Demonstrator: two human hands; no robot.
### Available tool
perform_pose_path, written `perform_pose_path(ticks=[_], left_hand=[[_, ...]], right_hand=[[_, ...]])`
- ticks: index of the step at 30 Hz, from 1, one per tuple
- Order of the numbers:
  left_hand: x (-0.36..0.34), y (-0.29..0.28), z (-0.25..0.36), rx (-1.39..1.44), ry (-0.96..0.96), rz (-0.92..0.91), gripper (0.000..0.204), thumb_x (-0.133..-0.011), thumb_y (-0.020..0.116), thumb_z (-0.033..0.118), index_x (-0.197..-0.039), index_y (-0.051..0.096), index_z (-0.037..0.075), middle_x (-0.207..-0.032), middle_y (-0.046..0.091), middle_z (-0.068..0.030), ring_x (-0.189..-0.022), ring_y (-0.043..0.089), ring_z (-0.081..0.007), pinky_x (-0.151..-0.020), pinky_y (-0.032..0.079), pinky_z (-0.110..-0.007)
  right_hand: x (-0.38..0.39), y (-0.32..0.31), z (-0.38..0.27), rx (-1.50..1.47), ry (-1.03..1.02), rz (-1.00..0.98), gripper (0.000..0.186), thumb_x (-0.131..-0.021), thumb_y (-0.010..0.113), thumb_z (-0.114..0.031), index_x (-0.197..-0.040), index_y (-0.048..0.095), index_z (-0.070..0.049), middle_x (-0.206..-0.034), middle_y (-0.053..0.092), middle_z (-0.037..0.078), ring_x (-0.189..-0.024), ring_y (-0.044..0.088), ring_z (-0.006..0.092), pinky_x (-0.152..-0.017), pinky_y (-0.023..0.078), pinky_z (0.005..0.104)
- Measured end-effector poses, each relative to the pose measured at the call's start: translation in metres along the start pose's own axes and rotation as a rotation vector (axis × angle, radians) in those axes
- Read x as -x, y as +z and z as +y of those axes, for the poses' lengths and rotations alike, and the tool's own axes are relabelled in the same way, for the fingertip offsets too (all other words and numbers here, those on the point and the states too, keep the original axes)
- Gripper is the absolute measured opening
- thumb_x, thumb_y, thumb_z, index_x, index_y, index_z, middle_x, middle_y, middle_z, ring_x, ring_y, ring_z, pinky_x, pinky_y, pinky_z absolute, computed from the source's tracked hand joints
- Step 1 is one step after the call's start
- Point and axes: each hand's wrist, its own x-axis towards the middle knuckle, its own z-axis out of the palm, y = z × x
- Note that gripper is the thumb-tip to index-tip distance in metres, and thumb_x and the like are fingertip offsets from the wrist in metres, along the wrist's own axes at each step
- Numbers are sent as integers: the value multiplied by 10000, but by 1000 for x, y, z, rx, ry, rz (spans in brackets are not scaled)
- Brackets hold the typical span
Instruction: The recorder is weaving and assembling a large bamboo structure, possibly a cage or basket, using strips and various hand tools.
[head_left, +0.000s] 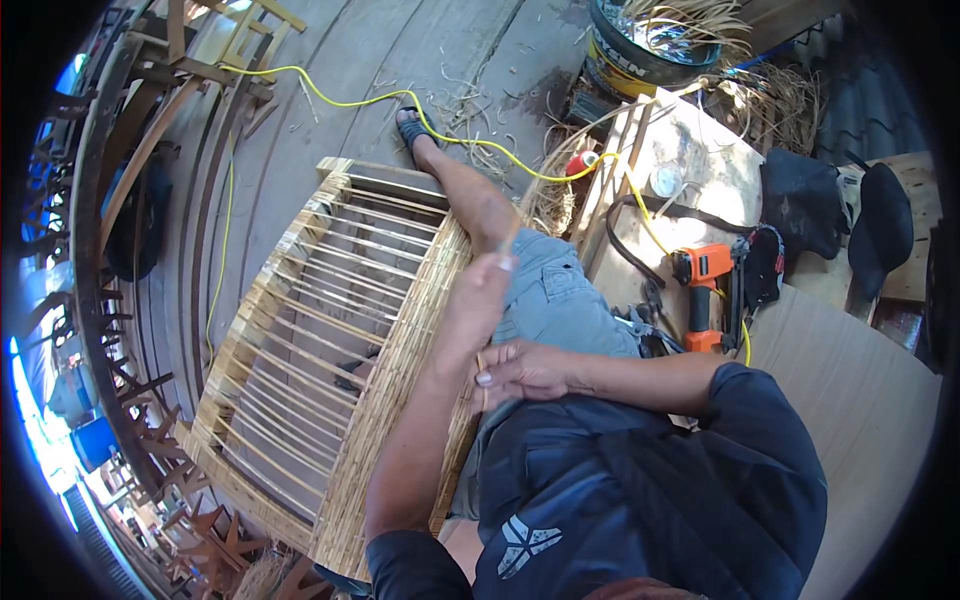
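Note:
A rectangular frame (390,410) wrapped in tan cane strips leans across my lap, with thin strips strung side by side over its opening. My right hand (525,372) is beside the frame's near rail, thumb and fingers pinched on a thin cane strip (480,372). Over the same rail my left hand (482,300) is raised, its forearm crossing the wrapped rail. Motion blurs its fingers, so I cannot make out what they hold, if anything.
To the right, an orange and black nail gun (705,295) lies on a wooden board. A yellow hose (470,138) runs across the plank floor. A bucket (650,50) full of cane strips stands at the far right. Wooden furniture frames (150,170) line the left.

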Motion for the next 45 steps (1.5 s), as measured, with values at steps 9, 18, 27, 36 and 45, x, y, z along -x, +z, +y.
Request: perform_pose_path(ticks=[9,18,27,36,45], left_hand=[[100,-171,-65,-817,-347,115,336,-873,502,316,-861,631,6,-776,618,-191,-756,608,-324,-701,451,-438],[200,-256,-114,-1160,-426,489,310,-898,461,318,-906,605,43,-827,598,-234,-842,571,-406,-720,441,-478],[224,-273,-121,-1020,-307,774,364,-922,422,359,-1026,611,66,-909,614,-217,-875,578,-395,-761,440,-456],[284,-299,-150,-1023,-677,976,381,-916,409,325,-1111,569,40,-1027,582,-249,-947,553,-413,-802,436,-454],[420,-368,-242,-1079,-698,1284,339,-912,391,213,-1038,556,-56,-893,589,-273,-812,562,-430,-719,438,-486]], right_hand=[[-24,-56,-104,-183,-748,309,217,-903,488,-113,-1107,455,-48,-967,578,88,-857,594,219,-664,548,336],[-27,-115,-159,-63,-647,333,221,-902,520,-126,-1099,465,-43,-995,596,93,-884,629,248,-680,572,344],[-38,-107,-143,133,-557,323,228,-872,530,-29,-1097,497,-45,-990,596,78,-885,608,168,-707,557,274],[-48,-114,-156,-55,-746,379,115,-892,504,-72,-1005,516,-57,-954,599,85,-875,614,193,-684,564,324],[-47,-121,-228,-72,-995,437,253,-915,465,-68,-1153,397,-15,-965,572,139,-884,620,312,-749,561,423]])
